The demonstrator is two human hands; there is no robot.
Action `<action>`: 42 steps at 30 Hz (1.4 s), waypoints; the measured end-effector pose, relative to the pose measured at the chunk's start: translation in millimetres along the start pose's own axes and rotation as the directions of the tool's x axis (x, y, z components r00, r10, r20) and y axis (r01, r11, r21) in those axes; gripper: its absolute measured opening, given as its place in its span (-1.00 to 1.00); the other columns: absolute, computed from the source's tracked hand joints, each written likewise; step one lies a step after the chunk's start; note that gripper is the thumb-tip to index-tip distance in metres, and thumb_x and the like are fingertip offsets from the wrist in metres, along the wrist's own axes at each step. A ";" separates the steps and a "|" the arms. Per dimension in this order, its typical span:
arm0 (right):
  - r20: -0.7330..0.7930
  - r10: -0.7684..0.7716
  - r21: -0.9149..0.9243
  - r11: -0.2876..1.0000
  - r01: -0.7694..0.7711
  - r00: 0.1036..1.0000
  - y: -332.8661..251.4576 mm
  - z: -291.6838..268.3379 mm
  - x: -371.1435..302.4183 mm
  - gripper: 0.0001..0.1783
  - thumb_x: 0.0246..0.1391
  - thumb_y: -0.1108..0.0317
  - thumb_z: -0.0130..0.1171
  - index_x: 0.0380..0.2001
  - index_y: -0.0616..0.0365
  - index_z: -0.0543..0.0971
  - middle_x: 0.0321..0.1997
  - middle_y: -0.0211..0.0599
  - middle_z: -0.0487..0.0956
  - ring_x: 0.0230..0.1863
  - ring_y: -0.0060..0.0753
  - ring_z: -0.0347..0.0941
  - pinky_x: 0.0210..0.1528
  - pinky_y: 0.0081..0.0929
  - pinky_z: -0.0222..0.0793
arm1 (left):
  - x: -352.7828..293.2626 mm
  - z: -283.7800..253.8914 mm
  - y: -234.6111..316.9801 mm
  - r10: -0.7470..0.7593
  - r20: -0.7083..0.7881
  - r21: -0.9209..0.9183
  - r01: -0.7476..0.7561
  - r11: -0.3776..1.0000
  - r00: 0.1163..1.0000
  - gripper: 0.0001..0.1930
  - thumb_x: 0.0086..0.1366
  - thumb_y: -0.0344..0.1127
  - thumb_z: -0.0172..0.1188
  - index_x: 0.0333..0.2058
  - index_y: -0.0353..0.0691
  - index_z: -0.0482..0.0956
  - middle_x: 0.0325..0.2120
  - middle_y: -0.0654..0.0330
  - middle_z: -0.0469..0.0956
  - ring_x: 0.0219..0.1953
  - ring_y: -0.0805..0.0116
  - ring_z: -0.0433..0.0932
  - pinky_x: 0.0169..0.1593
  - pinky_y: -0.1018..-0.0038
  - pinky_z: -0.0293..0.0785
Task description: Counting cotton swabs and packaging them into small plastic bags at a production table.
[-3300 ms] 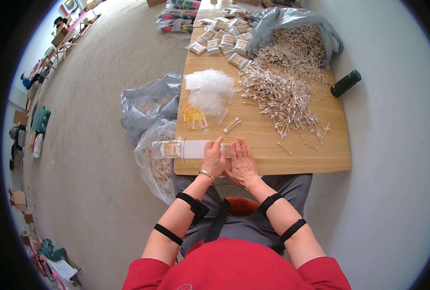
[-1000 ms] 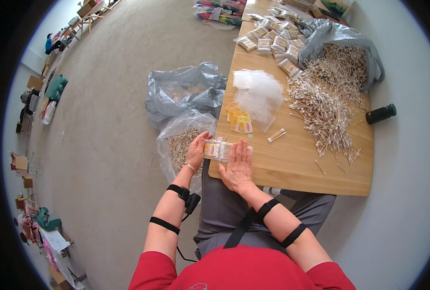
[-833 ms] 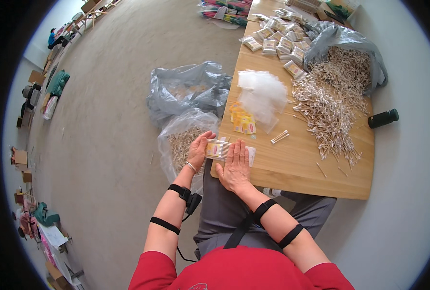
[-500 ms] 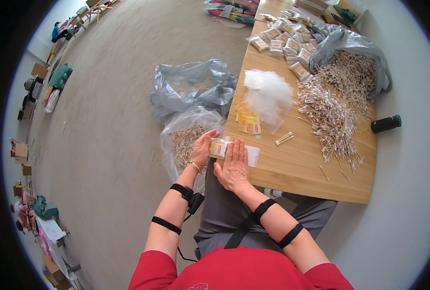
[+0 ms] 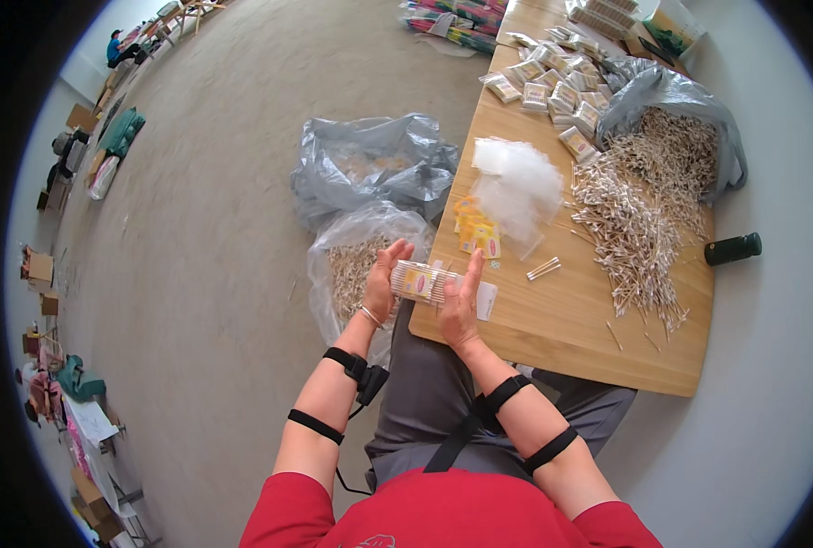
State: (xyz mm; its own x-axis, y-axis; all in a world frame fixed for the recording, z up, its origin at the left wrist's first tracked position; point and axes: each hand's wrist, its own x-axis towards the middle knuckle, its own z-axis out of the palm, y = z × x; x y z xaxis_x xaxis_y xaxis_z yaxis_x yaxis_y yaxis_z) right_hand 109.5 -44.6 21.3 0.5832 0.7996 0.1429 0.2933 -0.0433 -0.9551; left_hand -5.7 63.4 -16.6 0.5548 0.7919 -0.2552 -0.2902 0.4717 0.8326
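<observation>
Between my two hands, above the table's near left corner, is a flat clear packet of cotton swabs [image 5: 416, 281] with a yellow and white label. My left hand [image 5: 381, 285] presses its left end, palm inward and fingers extended. Against its right end rests my right hand [image 5: 461, 309], fingers straight and pointing away from me. A white card [image 5: 486, 301] lies on the table just beyond the right hand. Farther up are yellow label cards [image 5: 476, 228] and a stack of clear plastic bags [image 5: 521, 187]. A few loose swabs [image 5: 543, 268] lie together to the right.
A big heap of cotton swabs [image 5: 630, 233] spills from a grey plastic bag [image 5: 667, 87] on the wooden table [image 5: 553, 333]. Filled packets [image 5: 553, 87] pile up at the far end. A dark green bottle [image 5: 733, 248] is at the right edge. Swab-filled bags [image 5: 361, 260] stand on the floor at left.
My right hand has turned from lying flat over the packet's right part to upright at its end, uncovering more swabs. The left hand stays at the left end.
</observation>
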 end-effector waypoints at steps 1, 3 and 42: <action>0.004 0.000 0.001 1.000 0.000 1.000 -2.1 1.7 1.9 -0.13 0.17 0.01 -0.16 0.30 0.38 -0.21 0.42 0.14 -0.26 0.45 0.04 -0.47 0.41 -0.21 -0.50 | -0.9 -2.1 0.9 0.001 -0.004 -0.001 -0.001 1.000 1.000 -0.34 0.40 0.14 -0.35 0.21 -0.33 0.15 0.18 -0.01 0.26 0.24 0.23 0.19 0.28 0.35 0.11; 0.011 0.001 0.116 0.993 -0.002 1.000 -3.8 6.5 4.5 -0.14 0.21 -0.06 -0.24 0.31 0.36 -0.20 0.43 0.07 -0.24 0.46 -0.05 -0.44 0.41 -0.28 -0.50 | -1.8 -4.9 3.3 0.013 0.102 0.102 -0.023 0.994 0.995 -0.21 0.34 0.28 -0.47 0.26 -0.30 0.03 0.24 0.00 0.13 0.31 0.22 0.06 0.33 0.33 -0.04; 0.064 -0.311 -0.599 0.748 0.286 0.948 20.7 -58.3 36.1 -0.41 -0.16 0.71 -0.18 0.03 0.22 0.42 0.23 -0.06 0.28 0.35 0.00 0.02 0.36 -0.17 -0.10 | 5.7 -23.7 -6.8 0.267 -0.337 0.635 0.008 0.773 0.903 -0.58 0.36 -0.23 -0.12 0.08 -0.40 0.33 -0.03 0.03 0.47 -0.03 0.30 0.46 0.06 0.42 0.36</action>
State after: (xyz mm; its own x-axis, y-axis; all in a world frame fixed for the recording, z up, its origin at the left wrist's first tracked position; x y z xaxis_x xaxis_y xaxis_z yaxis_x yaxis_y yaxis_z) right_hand 180.8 -51.6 21.8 0.4133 0.8101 0.4158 0.8398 -0.1626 -0.5179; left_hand -19.0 73.9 -35.4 0.1606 0.9716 -0.1738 0.2751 0.1250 0.9533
